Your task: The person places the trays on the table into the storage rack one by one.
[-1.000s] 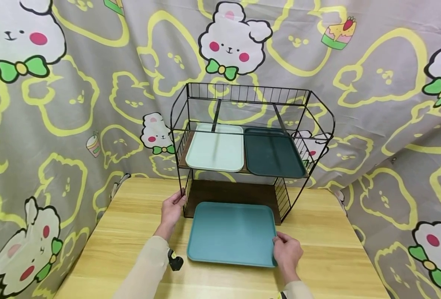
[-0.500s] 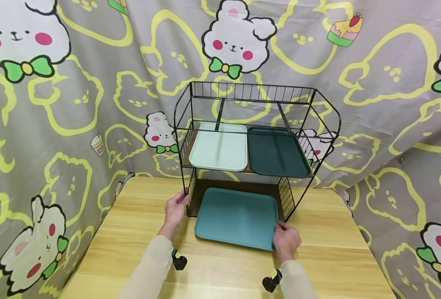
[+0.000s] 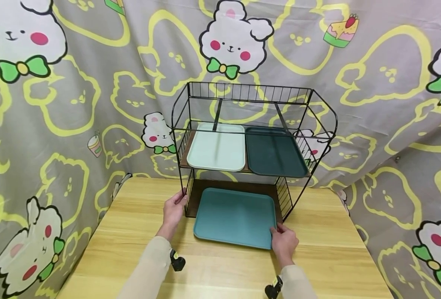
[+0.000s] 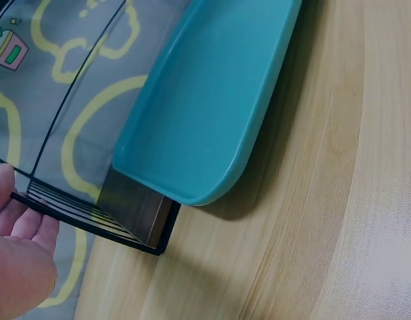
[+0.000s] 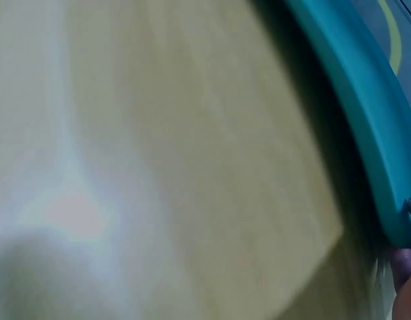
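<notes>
A teal tray (image 3: pixel 235 218) slants over the front of the lower shelf (image 3: pixel 231 186) of a black wire rack (image 3: pixel 180 178). Its near edge sticks out past the rack, above the table. My right hand (image 3: pixel 285 243) pinches the tray's right edge near the front corner, thumb on top; in the right wrist view only a bit of the hand (image 5: pixel 406 283) shows. On the rack's left front post, my left hand (image 3: pixel 173 212) holds the frame. The left wrist view has that hand (image 4: pixel 22 257) with thumb and fingers around the wire side, beside the tray's corner (image 4: pixel 198 180).
On the rack's upper shelf lie a pale mint tray (image 3: pixel 217 149) and a dark green tray (image 3: pixel 274 153), side by side. The rack stands on a wooden table (image 3: pixel 131 232). A patterned curtain (image 3: pixel 131 54) hangs close behind and at both sides.
The teal tray has moved away from me, farther over the lower shelf, and turned slightly, with my right hand on its edge. My left hand stays on the rack post.
</notes>
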Demonstrator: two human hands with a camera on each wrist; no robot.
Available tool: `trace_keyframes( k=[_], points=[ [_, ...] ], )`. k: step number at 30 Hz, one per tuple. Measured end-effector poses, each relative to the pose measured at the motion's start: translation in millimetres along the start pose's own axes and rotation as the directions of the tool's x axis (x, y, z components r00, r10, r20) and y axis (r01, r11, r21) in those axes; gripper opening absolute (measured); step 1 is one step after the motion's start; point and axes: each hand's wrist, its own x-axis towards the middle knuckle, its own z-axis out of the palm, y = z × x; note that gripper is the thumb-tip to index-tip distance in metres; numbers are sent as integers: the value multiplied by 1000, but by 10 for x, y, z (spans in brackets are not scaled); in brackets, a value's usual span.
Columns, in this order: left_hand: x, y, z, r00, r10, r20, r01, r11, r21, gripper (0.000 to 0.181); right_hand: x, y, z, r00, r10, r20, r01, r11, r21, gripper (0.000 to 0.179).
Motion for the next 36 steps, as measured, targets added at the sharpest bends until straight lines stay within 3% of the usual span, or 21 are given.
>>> trace_keyframes(
  k=[5,11,17,26,32,36],
  points=[
    [6,4,-20,1000,1,1,-1,1000,-8,44,-150,55,-37,1000,-8,3,7,1000,5,35],
    [3,-3,-37,1000,-7,4,7,1000,-2,45,-256,101,-37,997,-35,-66,33,999,-21,26],
    [6,-25,-33,1000,-8,4,8,1000,4,45,-189,56,-31,994,-65,-91,59,996,-70,23],
    [-15,-41,-22,1000,-2,10,2,1000,1,45,21,-51,58,994,-36,-104,28,996,-85,22],
    [-16,-44,-5,1000,-3,16,3,1000,2,46,127,-104,79,999,-20,-41,19,999,-40,29],
    [-9,-34,-6,1000,2,8,-2,1000,4,45,113,-78,39,999,-21,23,21,1000,16,51]
  ],
)
